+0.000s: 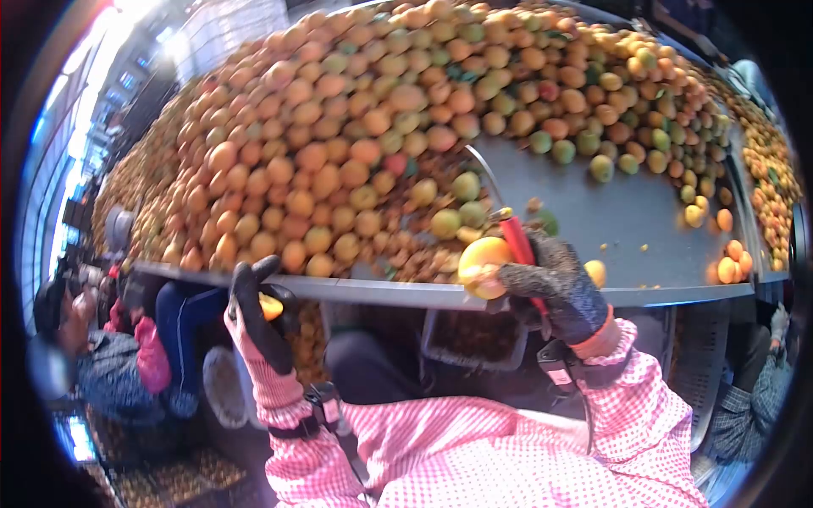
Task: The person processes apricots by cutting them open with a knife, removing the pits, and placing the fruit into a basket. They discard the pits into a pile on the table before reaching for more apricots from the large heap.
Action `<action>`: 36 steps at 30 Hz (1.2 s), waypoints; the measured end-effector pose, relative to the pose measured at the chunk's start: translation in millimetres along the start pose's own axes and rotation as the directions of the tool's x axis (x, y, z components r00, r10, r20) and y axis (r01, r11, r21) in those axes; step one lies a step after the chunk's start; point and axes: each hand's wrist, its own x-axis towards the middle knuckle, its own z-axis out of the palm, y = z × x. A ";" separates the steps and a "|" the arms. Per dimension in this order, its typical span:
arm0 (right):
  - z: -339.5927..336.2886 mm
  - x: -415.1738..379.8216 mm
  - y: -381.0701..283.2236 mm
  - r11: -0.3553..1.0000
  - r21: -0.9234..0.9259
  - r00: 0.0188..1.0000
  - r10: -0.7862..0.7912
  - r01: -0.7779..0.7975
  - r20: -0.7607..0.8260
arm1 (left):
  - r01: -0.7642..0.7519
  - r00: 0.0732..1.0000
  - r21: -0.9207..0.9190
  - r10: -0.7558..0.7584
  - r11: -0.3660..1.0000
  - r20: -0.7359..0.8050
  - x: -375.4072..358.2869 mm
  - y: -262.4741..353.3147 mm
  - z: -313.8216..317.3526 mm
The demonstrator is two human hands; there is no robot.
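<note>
My left hand (261,313), in a dark glove, is at the table's front edge, its fingers curled around a piece of orange fruit (270,306). To the right, my right hand (550,275), also gloved, holds a red-handled tool (517,241) with a thin curved metal blade pointing up and left. The same hand grips a yellow-orange fruit (486,264) between thumb and fingers, just over the table edge. Behind both hands a large heap of orange and greenish fruit (339,127) covers much of the grey table (576,203).
Brown scraps (415,254) lie before the heap. Below the metal edge (381,290) stands a bin (474,339) with dark contents. Another person (127,356) sits at left; a person's gloved hand (779,322) shows at far right. Crates of fruit (169,474) are at lower left.
</note>
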 end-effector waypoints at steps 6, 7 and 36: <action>45.4 -44.0 31.5 0.993 0.091 0.996 0.080 -0.077 -0.030 | -0.229 0.949 0.402 0.296 0.887 -0.113 -36.1 -26.1 -40.3; 47.8 -48.4 41.8 0.997 0.032 0.997 0.066 -0.064 -0.033 | -0.070 0.997 -0.176 0.061 0.982 -0.057 -56.2 -4.5 -14.7; 19.6 -197.8 76.0 0.668 -0.503 0.697 -0.697 0.548 -0.166 | 0.630 0.749 -0.676 -0.069 0.383 0.659 -182.5 11.8 102.1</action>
